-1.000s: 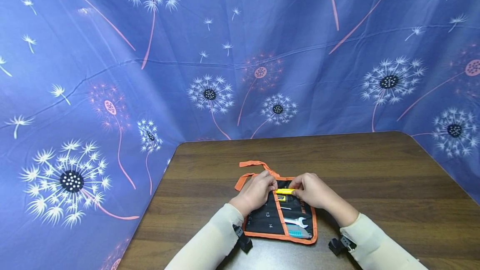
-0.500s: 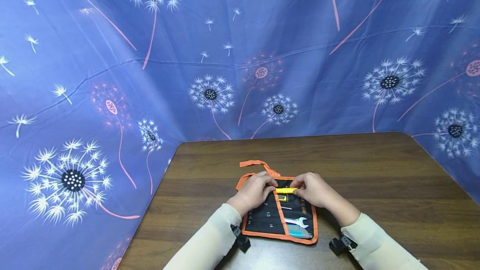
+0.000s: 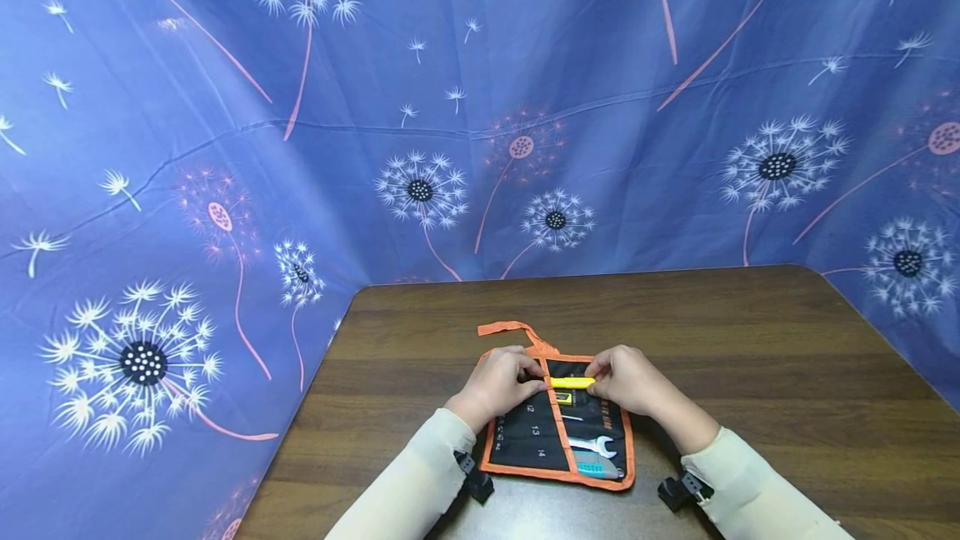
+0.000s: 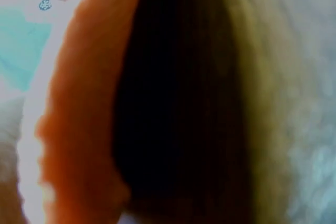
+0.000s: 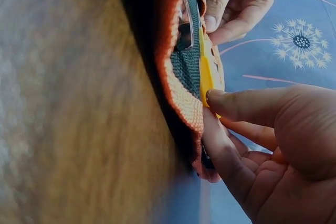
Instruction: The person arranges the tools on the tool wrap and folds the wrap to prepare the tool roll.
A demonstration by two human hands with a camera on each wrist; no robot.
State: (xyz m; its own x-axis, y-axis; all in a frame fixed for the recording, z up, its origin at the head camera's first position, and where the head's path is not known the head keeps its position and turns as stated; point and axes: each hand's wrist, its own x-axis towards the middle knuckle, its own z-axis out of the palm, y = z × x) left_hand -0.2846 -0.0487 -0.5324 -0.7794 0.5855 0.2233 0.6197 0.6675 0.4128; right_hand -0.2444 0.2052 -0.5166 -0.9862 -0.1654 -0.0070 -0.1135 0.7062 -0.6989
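A black tool roll with orange trim lies unrolled on the table. My right hand pinches the outer end of a slim yellow tool, whose other end sits in a pocket; its exact kind is unclear. At the pocket's orange edge, my left hand pinches the roll between thumb and fingers. From the right wrist, the yellow tool shows between right thumb and forefinger, with the left hand beyond it. The left wrist view is too close and blurred, showing mainly orange trim.
Lower pockets of the roll hold an open-ended wrench and a teal-handled tool. Orange tie straps trail from the far side. The wooden table ends at a blue dandelion-print curtain.
My left hand has shifted slightly left along the roll, covering the lower strap. My right fingers sit slightly further right, so a little more of the yellow tool shows.
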